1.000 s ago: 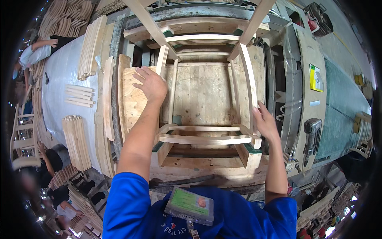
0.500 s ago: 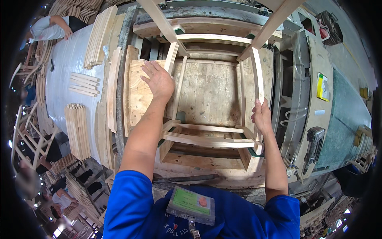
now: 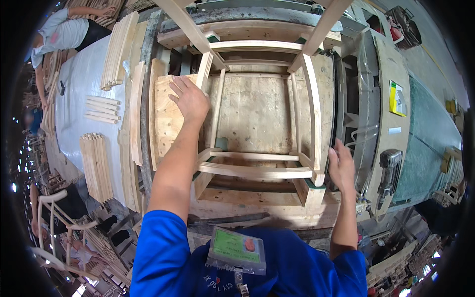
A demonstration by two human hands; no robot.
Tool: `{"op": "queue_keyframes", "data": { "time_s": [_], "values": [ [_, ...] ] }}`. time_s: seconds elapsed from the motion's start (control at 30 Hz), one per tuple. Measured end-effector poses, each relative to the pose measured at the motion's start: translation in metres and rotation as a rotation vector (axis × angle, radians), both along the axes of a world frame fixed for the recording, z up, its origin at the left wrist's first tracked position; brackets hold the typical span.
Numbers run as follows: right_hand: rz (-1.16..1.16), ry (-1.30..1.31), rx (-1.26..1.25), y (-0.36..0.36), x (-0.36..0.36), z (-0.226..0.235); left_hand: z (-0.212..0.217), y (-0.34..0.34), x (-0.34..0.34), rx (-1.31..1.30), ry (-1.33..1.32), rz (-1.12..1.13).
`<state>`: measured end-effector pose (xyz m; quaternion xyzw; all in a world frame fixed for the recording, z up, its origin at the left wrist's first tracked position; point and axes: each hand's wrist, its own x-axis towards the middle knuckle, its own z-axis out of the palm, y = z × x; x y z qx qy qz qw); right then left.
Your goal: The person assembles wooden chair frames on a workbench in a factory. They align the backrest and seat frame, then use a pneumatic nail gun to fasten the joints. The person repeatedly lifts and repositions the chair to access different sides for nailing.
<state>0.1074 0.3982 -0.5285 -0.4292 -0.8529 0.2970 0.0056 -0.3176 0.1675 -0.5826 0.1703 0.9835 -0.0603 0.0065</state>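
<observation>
A pale wooden chair frame [image 3: 257,172] lies in a wooden jig [image 3: 247,196] in front of me, with two long legs [image 3: 324,27] slanting toward the far edge. My left hand [image 3: 192,101] is open, fingers spread, its palm side at the left side rail [image 3: 204,72] and its fingertips over a plywood board [image 3: 167,116]. Whether the palm presses on the rail is hidden. To the right of the frame, apart from the right side rail [image 3: 312,109], my right hand [image 3: 341,166] is held up open, with nothing in it.
Wooden sticks [image 3: 96,166] are stacked on a wrapped surface [image 3: 69,123] at the left. A black nail gun [image 3: 390,171] rests on the right-hand ledge, below a yellow-and-white packet [image 3: 397,99]. Another person [image 3: 67,32] works at the far left.
My right hand has let go of the right side rail and moved right and down. My left hand stays at the left rail. The whole view has shifted slightly.
</observation>
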Motion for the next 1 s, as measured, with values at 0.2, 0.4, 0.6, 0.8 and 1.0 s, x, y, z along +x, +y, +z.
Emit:
{"op": "queue_keyframes", "data": {
  "time_s": [0.2, 0.4, 0.6, 0.8, 1.0],
  "values": [
    [-0.132, -0.329, 0.477, -0.005, 0.154, 0.071, 0.006, -0.01, 0.004, 0.149, 0.051, -0.016],
    [-0.265, -0.483, 0.437, -0.026, 0.232, 0.069, 0.011, 0.001, 0.118, 0.349, -0.018, -0.393],
    [-0.344, -0.433, 0.481, -0.034, 0.243, 0.067, 0.04, -0.009, 0.21, 0.154, -0.856, -0.251],
    [-0.374, -0.365, 0.535, -0.043, 0.243, 0.066, 0.038, -0.015, 0.221, 0.343, -0.656, -0.366],
    [-0.627, -0.033, 0.216, -0.012, 0.262, 0.073, 0.034, -0.018, 0.217, 0.433, -0.586, -0.353]
  ]
}}
